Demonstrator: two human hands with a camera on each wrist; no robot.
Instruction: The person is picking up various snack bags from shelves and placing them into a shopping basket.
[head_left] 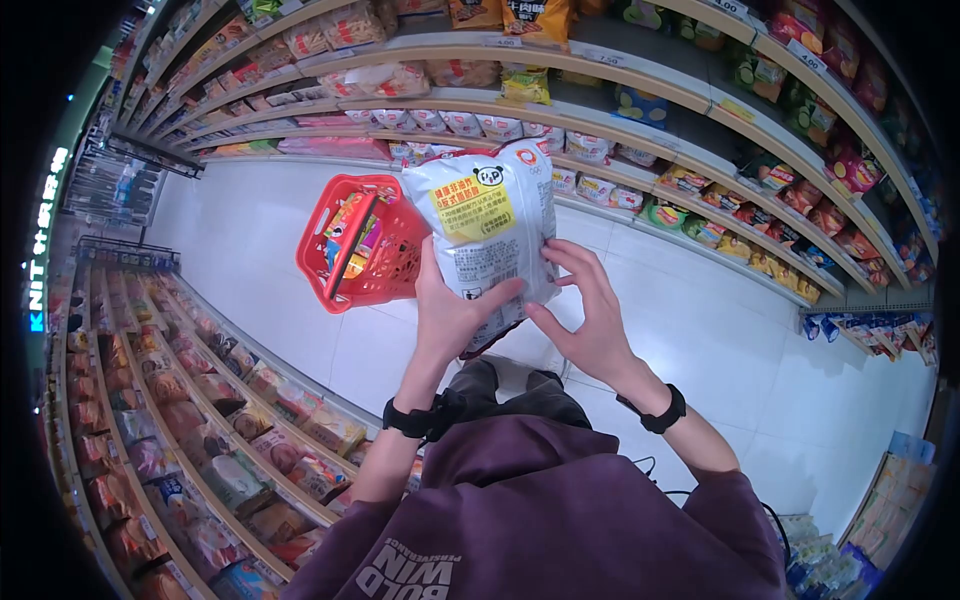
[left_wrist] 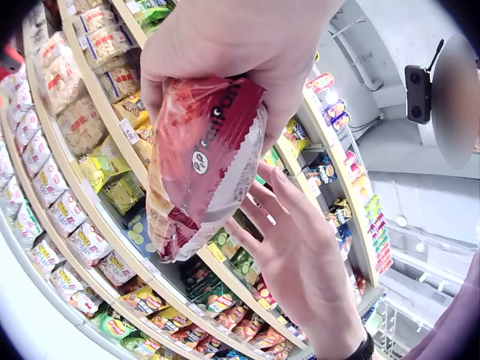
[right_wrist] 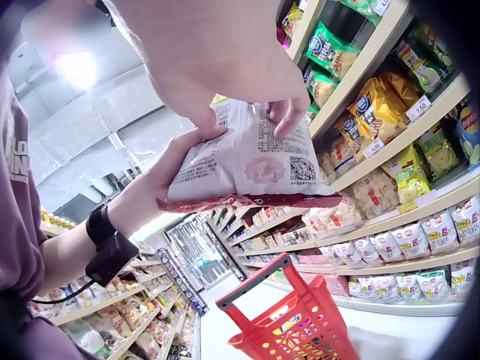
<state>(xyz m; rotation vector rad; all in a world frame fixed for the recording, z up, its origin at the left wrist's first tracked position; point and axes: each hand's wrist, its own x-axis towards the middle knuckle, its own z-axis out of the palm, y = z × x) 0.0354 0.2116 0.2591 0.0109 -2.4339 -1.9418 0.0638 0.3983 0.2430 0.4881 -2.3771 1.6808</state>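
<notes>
A large snack bag (head_left: 490, 220), its printed white back turned up, is held in front of the body. The left hand (head_left: 452, 310) grips its left edge with the thumb across the back. In the left wrist view the bag's red front (left_wrist: 199, 157) faces the camera, the left hand (left_wrist: 232, 52) around one end. At the bag's right side, the right hand (head_left: 590, 318) touches the edge with relaxed, spread fingers. The right wrist view has the right hand (right_wrist: 225, 60) over the bag (right_wrist: 251, 161), its fingertips at the white back.
A red shopping basket (head_left: 395, 255) with colourful packages inside stands on the floor beyond the left hand. Curved shelves (head_left: 680, 90) of snack bags run across the far side, and more shelves (head_left: 215, 430) line the left. White tiled floor (head_left: 700, 320) lies between them.
</notes>
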